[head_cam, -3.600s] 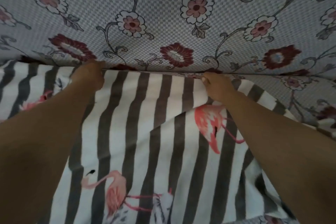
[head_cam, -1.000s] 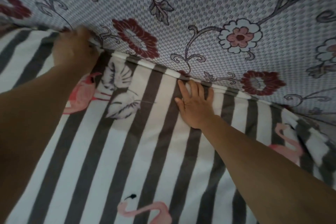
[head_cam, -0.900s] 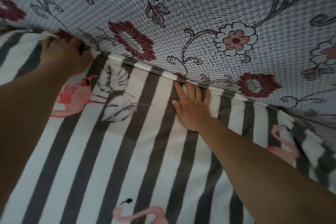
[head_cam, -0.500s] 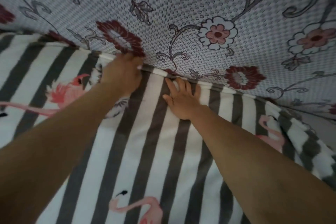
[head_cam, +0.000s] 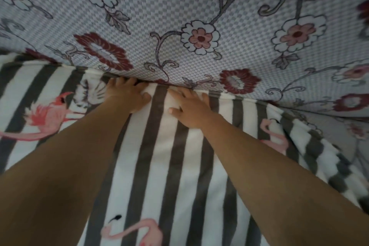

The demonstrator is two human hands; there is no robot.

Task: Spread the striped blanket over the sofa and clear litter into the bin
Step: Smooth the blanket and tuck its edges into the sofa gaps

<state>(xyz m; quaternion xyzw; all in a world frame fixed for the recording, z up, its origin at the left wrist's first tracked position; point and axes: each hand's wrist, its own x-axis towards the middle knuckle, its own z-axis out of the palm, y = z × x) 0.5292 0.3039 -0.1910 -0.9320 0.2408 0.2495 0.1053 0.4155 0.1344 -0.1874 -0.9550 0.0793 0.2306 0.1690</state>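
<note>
The grey-and-white striped blanket (head_cam: 169, 166) with pink flamingos lies across the sofa seat, its far edge tucked against the flowered sofa back (head_cam: 199, 6). My left hand (head_cam: 125, 96) presses on that edge at the crease, fingertips pushed toward the gap and partly hidden. Just to its right, my right hand (head_cam: 189, 108) lies flat on the blanket with fingers straight, fingertips at the crease. At the right the blanket bunches into folds (head_cam: 319, 156) and leaves part of the seat bare. No litter or bin shows in the head view.
The sofa's grey checked cover with red and white flowers fills the upper half. A strip of uncovered sofa seat (head_cam: 349, 132) lies at the far right beyond the blanket's rumpled edge.
My left hand has slid right along the crease from the far left until it sits beside my right hand. The right hand has stayed pressed flat at the blanket's edge.
</note>
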